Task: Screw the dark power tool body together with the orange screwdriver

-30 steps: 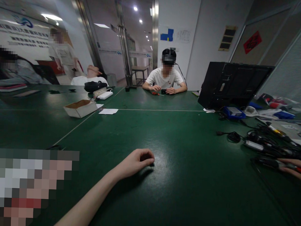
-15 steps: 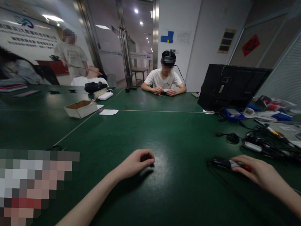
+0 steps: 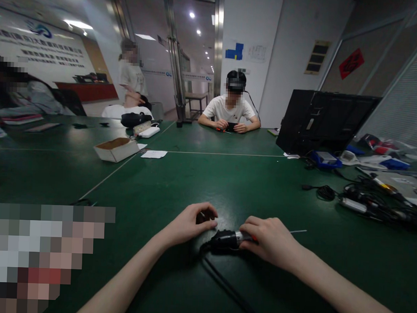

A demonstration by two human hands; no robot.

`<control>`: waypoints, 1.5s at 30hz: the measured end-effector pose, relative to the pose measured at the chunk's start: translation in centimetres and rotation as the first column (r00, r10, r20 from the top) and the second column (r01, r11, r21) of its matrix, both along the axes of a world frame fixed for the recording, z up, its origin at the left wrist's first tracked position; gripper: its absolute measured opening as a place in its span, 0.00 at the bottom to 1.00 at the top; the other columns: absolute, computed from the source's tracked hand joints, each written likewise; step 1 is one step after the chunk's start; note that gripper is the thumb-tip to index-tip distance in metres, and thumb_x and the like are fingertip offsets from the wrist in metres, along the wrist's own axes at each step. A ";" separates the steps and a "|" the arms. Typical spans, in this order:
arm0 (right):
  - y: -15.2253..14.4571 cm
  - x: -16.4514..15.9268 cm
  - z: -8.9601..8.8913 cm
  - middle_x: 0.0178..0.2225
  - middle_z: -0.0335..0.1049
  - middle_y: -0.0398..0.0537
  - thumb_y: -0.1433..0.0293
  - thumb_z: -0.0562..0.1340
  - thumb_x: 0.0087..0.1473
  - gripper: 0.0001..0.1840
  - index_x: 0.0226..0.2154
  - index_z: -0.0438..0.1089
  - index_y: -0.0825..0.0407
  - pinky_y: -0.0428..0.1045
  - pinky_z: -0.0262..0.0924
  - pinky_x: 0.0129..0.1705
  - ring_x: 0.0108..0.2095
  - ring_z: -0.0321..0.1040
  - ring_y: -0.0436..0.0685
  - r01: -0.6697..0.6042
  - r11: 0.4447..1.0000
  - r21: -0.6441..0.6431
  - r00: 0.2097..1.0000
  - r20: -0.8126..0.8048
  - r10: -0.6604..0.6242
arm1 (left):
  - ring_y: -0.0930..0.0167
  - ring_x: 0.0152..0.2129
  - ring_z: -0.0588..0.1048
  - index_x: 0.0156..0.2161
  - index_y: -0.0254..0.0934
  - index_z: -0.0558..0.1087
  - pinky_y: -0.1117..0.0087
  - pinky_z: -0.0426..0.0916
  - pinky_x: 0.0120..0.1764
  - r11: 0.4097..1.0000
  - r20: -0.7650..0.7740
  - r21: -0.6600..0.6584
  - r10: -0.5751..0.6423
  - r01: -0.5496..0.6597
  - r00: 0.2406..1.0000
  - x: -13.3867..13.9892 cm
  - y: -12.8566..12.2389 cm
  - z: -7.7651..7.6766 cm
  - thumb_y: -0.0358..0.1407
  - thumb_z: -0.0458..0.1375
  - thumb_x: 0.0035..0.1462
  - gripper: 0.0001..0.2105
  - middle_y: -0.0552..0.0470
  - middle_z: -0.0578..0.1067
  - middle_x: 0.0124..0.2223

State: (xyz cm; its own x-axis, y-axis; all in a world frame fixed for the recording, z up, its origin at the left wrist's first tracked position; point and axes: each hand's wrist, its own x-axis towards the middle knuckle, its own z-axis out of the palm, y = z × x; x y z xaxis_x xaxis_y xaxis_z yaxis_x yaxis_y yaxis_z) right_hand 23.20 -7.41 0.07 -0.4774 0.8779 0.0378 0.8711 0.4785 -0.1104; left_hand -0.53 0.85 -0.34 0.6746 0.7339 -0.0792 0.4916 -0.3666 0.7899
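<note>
My right hand (image 3: 274,238) grips a corded electric screwdriver (image 3: 224,239) just above the green table (image 3: 194,179). Its black end, with the cable, points left toward my left hand. A silver and red part shows beside my fingers, and a thin metal bit (image 3: 299,231) sticks out past them to the right. The black cable runs down toward the near edge of the view. My left hand (image 3: 195,222) rests on the table, thumb and curled fingers apart, with nothing seen between them. The tool's black end lies close to the left fingertips; whether they touch, I cannot tell.
Tangled cables and tools (image 3: 371,203) lie on the right, before a black monitor (image 3: 328,122). An open white box (image 3: 116,149) and a paper sheet (image 3: 154,154) sit left. A person (image 3: 230,107) sits opposite, handling small items. Pixelation hides the lower-left corner.
My right hand has carried the electric screwdriver leftward, close to my left hand, which has barely moved. Across the room, a standing person has shifted to the right.
</note>
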 end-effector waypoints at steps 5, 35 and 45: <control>0.5 -2.7 -0.3 0.35 0.71 0.46 0.57 0.57 0.57 0.15 0.37 0.70 0.51 0.46 0.57 0.28 0.30 0.69 0.54 -0.049 0.998 0.031 0.999 0.023 0.048 | 0.68 0.34 0.69 0.44 0.37 0.69 0.70 0.63 0.37 0.984 -0.006 -0.062 -0.166 0.165 0.986 -0.5 -0.3 1.0 0.38 0.64 0.47 0.18 0.52 0.72 0.41; 2.2 -4.5 9.3 0.37 0.66 0.43 0.74 0.56 0.55 0.12 0.40 0.52 0.49 0.45 0.61 0.36 0.34 0.66 0.49 -0.095 0.994 0.049 0.530 -0.843 0.092 | 0.70 0.31 0.66 0.36 0.35 0.69 0.72 0.60 0.33 0.969 -0.006 -0.180 -0.174 0.170 0.985 -0.3 0.0 0.2 0.35 0.67 0.42 0.15 0.57 0.68 0.32; 2.7 -4.3 8.7 0.16 0.58 0.37 0.56 0.60 0.54 0.19 0.23 0.60 0.53 0.45 0.45 0.23 0.18 0.57 0.46 -0.113 0.741 0.662 0.888 -0.267 0.373 | 0.66 0.35 0.69 0.38 0.37 0.71 0.70 0.61 0.37 0.985 -0.090 -0.141 -0.109 0.096 0.990 -0.2 -0.4 0.8 0.35 0.67 0.41 0.16 0.54 0.70 0.37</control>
State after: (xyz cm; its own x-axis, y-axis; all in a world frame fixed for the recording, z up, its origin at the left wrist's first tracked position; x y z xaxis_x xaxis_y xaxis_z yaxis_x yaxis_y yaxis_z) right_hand 18.87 -4.74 8.73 -0.5062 0.4513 0.7349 0.6708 0.7416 0.0066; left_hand -0.77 0.43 0.43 0.7300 0.6390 -0.2424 0.5336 -0.3114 0.7863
